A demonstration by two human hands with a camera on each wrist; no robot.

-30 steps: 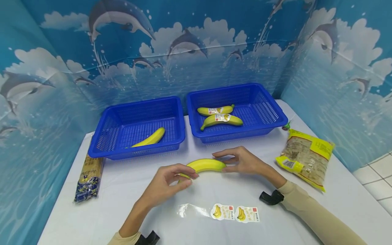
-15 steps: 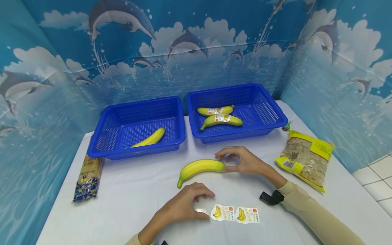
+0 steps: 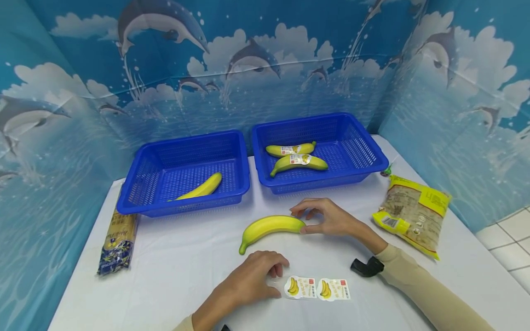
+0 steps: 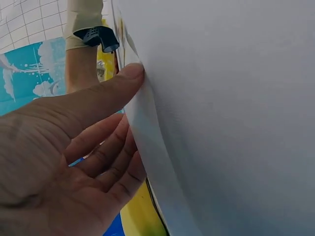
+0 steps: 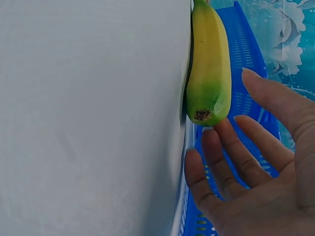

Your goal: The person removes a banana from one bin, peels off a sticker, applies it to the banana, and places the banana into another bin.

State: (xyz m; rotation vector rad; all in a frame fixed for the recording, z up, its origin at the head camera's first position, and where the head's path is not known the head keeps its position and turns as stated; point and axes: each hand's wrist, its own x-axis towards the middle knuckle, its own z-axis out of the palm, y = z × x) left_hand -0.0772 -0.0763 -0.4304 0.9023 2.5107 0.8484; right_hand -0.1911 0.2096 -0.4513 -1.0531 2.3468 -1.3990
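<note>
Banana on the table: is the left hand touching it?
Apart. The head view shows a strip of white table between the left hand and the banana.

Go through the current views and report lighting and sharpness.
Head: bright, fairly even light, banana crisply outlined; left wrist: dimmer, left hand dull, tablecloth grey and nearly featureless; right wrist: likewise dim, yet the banana's dark tip shows clearly.

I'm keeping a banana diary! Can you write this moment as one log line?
left hand: by two stickers | right hand: by table banana | left basket: one banana | right basket: two stickered bananas
</note>
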